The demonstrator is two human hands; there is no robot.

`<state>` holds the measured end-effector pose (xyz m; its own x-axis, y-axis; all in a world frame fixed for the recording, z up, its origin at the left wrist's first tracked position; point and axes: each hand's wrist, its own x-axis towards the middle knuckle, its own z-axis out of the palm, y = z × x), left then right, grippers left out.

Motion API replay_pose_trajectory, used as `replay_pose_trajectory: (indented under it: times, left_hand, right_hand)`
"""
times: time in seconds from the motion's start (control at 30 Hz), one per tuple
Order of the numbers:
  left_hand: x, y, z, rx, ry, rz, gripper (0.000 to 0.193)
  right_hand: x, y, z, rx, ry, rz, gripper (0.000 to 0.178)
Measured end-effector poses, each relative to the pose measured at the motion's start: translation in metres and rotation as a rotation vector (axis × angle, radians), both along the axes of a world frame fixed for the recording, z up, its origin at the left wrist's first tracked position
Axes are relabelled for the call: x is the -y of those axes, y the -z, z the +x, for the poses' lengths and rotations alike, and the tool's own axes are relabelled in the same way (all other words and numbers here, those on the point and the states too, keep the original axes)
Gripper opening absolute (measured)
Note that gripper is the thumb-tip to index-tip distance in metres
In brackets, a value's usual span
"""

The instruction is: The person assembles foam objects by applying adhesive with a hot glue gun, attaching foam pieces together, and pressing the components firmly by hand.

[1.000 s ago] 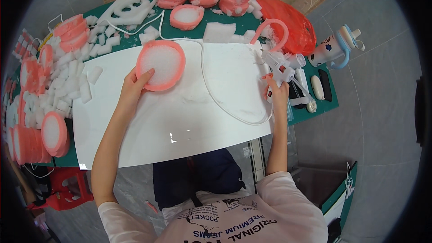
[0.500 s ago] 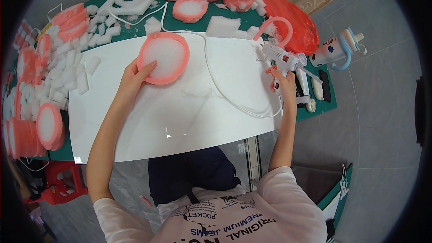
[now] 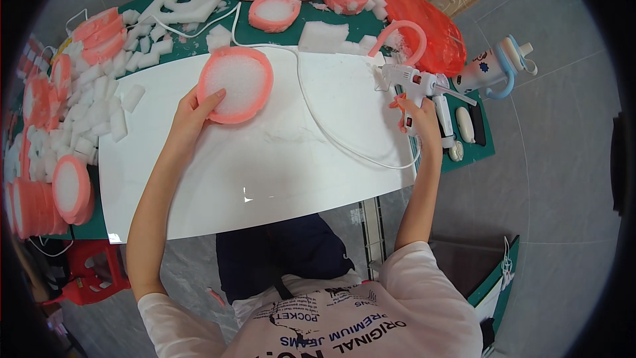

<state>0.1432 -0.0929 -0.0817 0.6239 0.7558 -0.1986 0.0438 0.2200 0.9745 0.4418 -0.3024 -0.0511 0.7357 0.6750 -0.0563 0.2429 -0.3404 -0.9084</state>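
Slanting up across the left part of the white board [image 3: 278, 172], the left arm [image 3: 158, 205] ends in a left hand [image 3: 188, 116] pinching a pink-rimmed disc [image 3: 238, 83], thumb on its white face, other fingers mostly hidden behind. The disc lies beyond and right of that hand, over the board's far side. The right arm [image 3: 421, 192] rises more steeply, its right hand [image 3: 425, 123] wrapped around the handle of a white glue gun [image 3: 412, 78], whose body sits just beyond the fingers.
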Motion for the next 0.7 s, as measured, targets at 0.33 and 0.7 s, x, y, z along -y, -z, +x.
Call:
replay_pose_trajectory:
  times: [0.33, 0.7]
  left_hand:
    - [0.001, -0.001, 0.001, -0.031, -0.008, -0.007, 0.037]
    - [0.001, 0.001, 0.002, -0.01, -0.045, 0.028, 0.036]
  right_hand:
    - [-0.001, -0.007, 0.005, -0.051, -0.011, -0.051, 0.022]
    - [-0.009, -0.016, 0.014, -0.043, -0.069, -0.149, 0.025]
